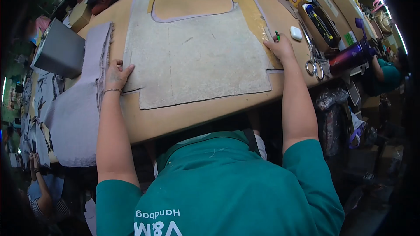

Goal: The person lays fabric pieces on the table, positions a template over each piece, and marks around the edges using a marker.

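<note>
A large grey pattern board with dark edges and a deep cutout at its far side lies flat on the tan table. Yellowish tape covers part of its right arm. Pale lilac fabric shows along its edges. My left hand rests at the board's left edge, fingers apart, thumb on the board. My right hand is closed on a green-tipped pen at the right edge, its fingertips touching the board.
Lilac fabric hangs over the table's left side beside a grey block. On the right are scissors, a white case, a purple bottle and a pen box. People sit at far left and right.
</note>
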`<state>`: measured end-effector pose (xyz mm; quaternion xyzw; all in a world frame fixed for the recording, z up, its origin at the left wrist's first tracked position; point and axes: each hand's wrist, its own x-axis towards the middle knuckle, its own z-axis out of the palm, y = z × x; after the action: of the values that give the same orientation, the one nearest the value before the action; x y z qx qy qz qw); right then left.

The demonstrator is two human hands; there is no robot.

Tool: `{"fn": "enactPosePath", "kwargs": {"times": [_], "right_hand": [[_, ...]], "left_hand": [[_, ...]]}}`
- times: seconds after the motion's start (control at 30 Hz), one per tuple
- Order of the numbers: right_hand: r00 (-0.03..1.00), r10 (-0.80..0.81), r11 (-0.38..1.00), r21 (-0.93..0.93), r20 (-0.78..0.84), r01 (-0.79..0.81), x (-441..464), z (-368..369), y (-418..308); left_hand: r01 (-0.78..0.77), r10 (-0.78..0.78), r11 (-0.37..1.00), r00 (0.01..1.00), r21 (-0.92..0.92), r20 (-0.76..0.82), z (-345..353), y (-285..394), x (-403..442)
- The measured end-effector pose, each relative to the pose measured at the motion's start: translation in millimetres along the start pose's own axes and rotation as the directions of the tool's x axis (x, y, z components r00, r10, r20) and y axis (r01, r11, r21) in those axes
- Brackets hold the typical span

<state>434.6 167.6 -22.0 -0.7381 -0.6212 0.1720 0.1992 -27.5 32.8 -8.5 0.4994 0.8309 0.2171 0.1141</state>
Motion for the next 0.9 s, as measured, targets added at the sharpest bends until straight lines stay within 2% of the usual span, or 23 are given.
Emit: {"fn": "enactPosePath", "kwargs": {"times": [0.13,0.23,0.33,0.47,0.53,0.6,0.73,0.83,0.9], "right_hand": [[0.999,-0.032,0.999,0.014,-0.016,0.033,-4,2,3],[0.997,-0.041,0.999,-0.021,-0.072,0.040,-11,1,-1],[0.995,0.002,0.990,-0.139,-0.095,-0.015,-14,-1,-15],[0.994,0.101,0.995,-0.026,0.051,-0.100,7,-2,-10],[0.985,0.145,0.989,-0.005,0.098,-0.145,11,-4,-12],[0.990,0.143,0.990,-0.009,0.016,-0.143,13,2,-12],[0.988,0.128,0.991,-0.037,-0.087,-0.132,7,4,-13],[0.977,0.006,1.000,-0.020,-0.215,-0.011,3,12,-7],[0.971,-0.022,0.999,-0.034,-0.240,0.014,-8,10,-11]], "left_hand": [[0.010,-0.010,1.000,1.000,-0.018,0.016,0,1,2],[-0.036,0.041,0.999,0.989,0.039,-0.144,15,-9,9],[0.059,-0.051,0.996,0.989,0.061,-0.135,15,0,5],[0.220,-0.216,0.975,0.972,-0.035,0.091,-3,21,-1],[0.188,-0.189,0.982,0.982,0.012,0.014,14,5,10],[0.140,-0.138,0.990,0.988,0.027,-0.074,18,7,6],[0.059,-0.064,0.995,0.996,-0.086,-0.060,12,6,2],[-0.040,0.029,0.995,0.991,-0.086,-0.130,14,6,-2],[-0.049,0.044,0.998,0.989,-0.029,-0.143,15,7,-4]]}}
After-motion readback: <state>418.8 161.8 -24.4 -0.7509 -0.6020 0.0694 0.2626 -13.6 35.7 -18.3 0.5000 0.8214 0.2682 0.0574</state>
